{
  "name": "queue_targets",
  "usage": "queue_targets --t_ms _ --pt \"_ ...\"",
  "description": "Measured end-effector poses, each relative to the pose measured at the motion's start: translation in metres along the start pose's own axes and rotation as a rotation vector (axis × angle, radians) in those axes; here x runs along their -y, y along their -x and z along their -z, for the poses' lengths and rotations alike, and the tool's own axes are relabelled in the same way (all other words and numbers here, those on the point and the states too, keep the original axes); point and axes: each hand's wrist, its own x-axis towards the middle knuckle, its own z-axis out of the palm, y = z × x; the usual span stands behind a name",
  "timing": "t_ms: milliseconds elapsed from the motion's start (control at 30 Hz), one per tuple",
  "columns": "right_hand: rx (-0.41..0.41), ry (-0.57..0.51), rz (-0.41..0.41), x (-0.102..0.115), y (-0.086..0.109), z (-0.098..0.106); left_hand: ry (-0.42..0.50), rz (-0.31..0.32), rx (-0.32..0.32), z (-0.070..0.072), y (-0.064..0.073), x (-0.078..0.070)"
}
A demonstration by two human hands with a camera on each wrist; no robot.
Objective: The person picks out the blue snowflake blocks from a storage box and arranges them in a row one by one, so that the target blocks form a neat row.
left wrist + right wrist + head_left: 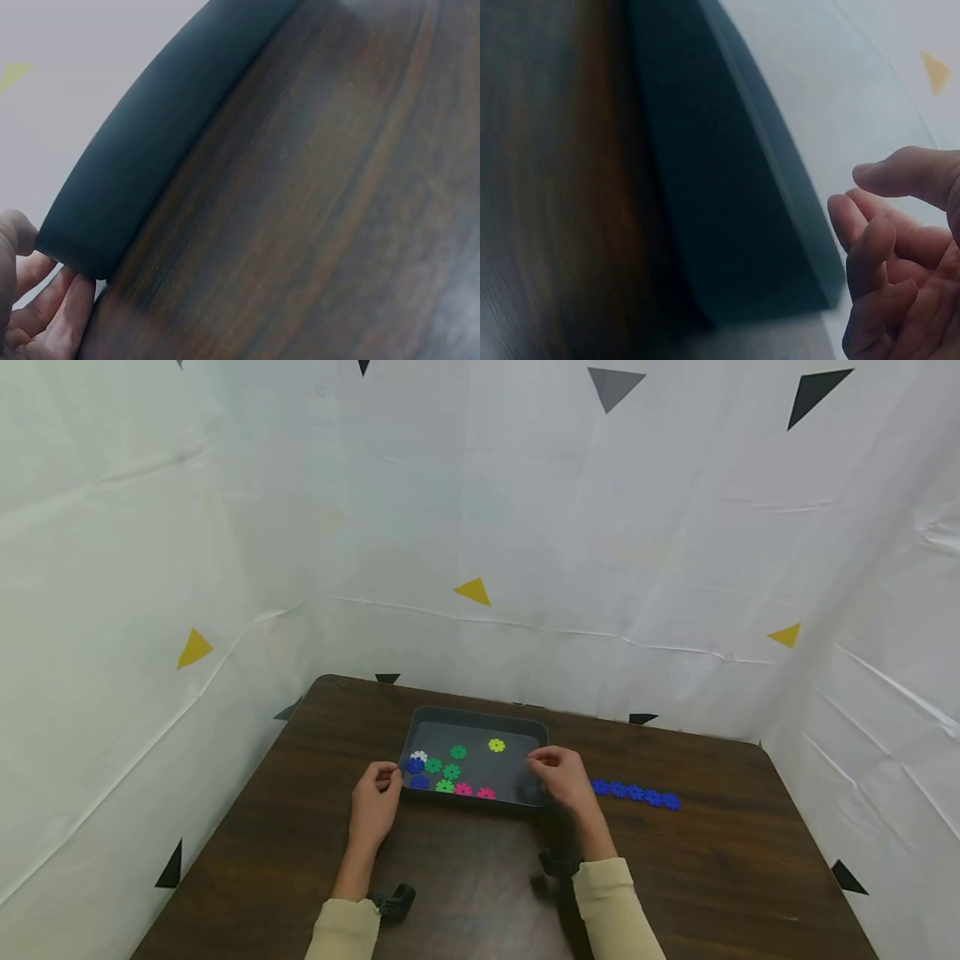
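A dark grey tray [480,720] lies on the table. My left hand [376,802] grips its near left corner; in the left wrist view the thumb and fingertips [73,300] meet the tray's corner [124,180]. My right hand [564,778] hovers over the tray's right side, its fingers loosely bent. In the right wrist view a gap shows between thumb and fingers [870,247], with nothing held, beside the tray wall [727,187]. Flower-shaped discs lie in the tray: a yellow disc [497,745], a white disc [419,756], two pink ones [462,789], blue ones [416,766] and several green ones [452,772].
Right of the tray, a row of blue flower-shaped discs [636,792] lies on the brown wooden table [720,860]. White sheeting [525,527] with coloured triangles stands behind the table and on both sides.
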Motion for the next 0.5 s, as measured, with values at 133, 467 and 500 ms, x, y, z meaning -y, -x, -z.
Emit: queue_targets --t_ms 133,467,500 --pt "0.008 0.145 0.017 0.007 -0.003 -0.024 0.003 0.005 -0.004 -0.001 -0.001 0.0" --pt "0.106 0.166 0.1 0.034 -0.013 -0.07 0.011 -0.004 0.001 -0.002 -0.005 0.0" --pt "0.125 0.169 0.107 0.035 -0.014 -0.076 0.006 -0.009 0.003 -0.002 -0.005 0.001"
